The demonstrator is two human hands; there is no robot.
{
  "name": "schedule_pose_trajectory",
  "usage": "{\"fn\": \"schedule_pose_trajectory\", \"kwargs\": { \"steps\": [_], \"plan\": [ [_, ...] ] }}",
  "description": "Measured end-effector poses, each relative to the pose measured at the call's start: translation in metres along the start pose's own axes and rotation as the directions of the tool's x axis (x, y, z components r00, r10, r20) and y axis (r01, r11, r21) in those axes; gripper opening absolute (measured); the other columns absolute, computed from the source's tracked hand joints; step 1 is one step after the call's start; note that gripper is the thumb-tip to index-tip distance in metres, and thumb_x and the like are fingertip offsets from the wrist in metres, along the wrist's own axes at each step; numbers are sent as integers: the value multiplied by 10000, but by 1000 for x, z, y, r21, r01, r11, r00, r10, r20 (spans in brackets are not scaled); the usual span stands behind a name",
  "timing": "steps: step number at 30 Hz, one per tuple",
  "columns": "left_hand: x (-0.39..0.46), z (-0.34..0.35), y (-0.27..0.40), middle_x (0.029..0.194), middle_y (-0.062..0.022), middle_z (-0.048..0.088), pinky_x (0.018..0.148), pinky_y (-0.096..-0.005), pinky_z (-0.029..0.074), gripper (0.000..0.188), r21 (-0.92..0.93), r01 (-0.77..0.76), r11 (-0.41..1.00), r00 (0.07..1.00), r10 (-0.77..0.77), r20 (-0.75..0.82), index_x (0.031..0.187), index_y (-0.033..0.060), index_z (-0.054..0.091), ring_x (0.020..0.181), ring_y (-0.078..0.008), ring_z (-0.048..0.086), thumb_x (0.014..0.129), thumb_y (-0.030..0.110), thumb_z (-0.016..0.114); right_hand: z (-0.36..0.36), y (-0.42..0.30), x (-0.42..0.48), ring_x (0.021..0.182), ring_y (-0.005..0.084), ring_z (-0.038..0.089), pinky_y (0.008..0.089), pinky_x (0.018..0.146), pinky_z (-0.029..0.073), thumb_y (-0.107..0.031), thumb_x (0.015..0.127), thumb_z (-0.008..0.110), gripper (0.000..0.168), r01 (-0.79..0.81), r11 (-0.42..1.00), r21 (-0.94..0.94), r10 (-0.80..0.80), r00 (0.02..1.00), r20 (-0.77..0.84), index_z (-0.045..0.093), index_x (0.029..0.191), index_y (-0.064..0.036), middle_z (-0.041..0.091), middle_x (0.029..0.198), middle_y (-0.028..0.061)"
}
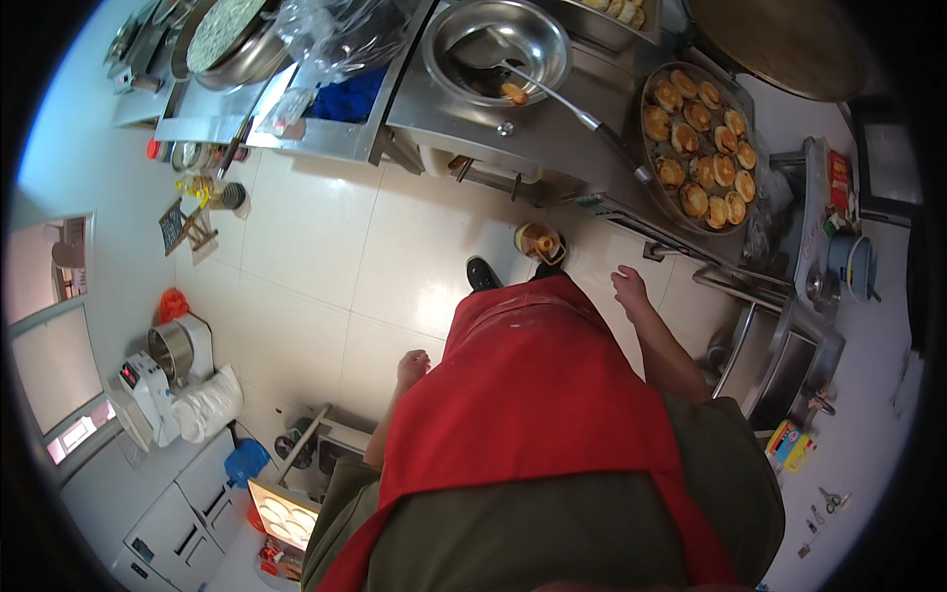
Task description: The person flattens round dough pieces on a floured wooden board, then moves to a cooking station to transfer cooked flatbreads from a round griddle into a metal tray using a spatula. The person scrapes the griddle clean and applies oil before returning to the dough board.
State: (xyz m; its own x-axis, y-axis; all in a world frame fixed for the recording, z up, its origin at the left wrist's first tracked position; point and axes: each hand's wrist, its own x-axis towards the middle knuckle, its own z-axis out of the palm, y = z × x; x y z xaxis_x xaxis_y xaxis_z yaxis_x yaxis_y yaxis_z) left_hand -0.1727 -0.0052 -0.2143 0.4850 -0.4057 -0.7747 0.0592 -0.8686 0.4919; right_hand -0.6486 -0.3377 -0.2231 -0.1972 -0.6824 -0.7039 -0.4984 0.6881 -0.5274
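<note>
My right hand [630,290] hangs over the floor beside the red apron [533,377], fingers loosely bent, holding nothing. At the apron's other side is my left hand [414,366], curled; nothing is seen in it and its fingers are partly hidden. Ahead on the steel counter stands a round pan [655,166] of browned flat pastries [695,116]. A steel bowl [444,66] contains a ladle and one browned piece [513,93]. The ladle's black-gripped handle [618,144] reaches across towards the pan. Neither hand touches these things.
An oil jug [538,241] stands on the floor by my feet. Another oil bottle [214,192] is farther left, near a small wooden stool [194,233]. Towards the lower left are a dough mixer [159,370] and a white sack [211,407]. A steel sink [788,377] is at right.
</note>
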Motion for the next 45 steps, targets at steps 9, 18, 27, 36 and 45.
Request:
{"fn": "schedule_pose_trajectory", "kwargs": {
  "steps": [9, 18, 27, 36, 45],
  "plan": [
    [-11, -53, -131, 873, -102, 744, 732, -374, 574, 267, 509, 6, 861, 995, -57, 85, 1049, 19, 732, 760, -216, 697, 937, 241, 635, 21, 23, -9, 775, 133, 537, 382, 693, 486, -210, 934, 627, 123, -252, 968, 1, 249, 959, 132, 617, 1053, -180, 570, 886, -38],
    [24, -43, -158, 869, -129, 746, 747, -376, 576, 300, 281, -7, 960, 999, 17, -36, 1049, 3, 740, 769, -237, 712, 922, 250, 630, 77, -13, -5, 826, 146, 573, 388, 740, 524, -244, 928, 630, 135, -148, 988, 54, 128, 953, 275, 651, 1000, -132, 601, 927, -10],
    [4, -57, 59, 939, -148, 758, 747, -367, 575, 347, 423, -106, 900, 994, 97, 43, 1110, -22, 733, 852, -203, 722, 931, 258, 633, 47, -66, -39, 894, 147, 631, 348, 712, 529, -292, 957, 673, 313, -111, 942, 316, 14, 956, 293, 638, 1217, -122, 671, 1017, 14],
    [35, 46, 404, 1169, -89, 690, 812, -332, 555, 457, -356, -226, 907, 942, 297, 157, 1354, 103, 553, 1017, -205, 692, 1017, 395, 653, -48, -221, -56, 1220, 212, 623, 380, 983, 504, -365, 1071, 538, 425, -265, 556, 788, -362, 777, 516, 531, 1430, -138, 668, 1295, 80],
    [143, 75, 539, 1006, -105, 662, 727, -357, 589, 315, -548, -224, 806, 962, 273, 7, 1165, 57, 572, 901, -245, 699, 1001, 309, 665, -67, -106, 46, 1154, 218, 655, 349, 955, 514, -337, 1005, 640, 484, 400, 840, 367, -452, 890, 62, 606, 1385, -39, 694, 1247, 120]
  ]
}}
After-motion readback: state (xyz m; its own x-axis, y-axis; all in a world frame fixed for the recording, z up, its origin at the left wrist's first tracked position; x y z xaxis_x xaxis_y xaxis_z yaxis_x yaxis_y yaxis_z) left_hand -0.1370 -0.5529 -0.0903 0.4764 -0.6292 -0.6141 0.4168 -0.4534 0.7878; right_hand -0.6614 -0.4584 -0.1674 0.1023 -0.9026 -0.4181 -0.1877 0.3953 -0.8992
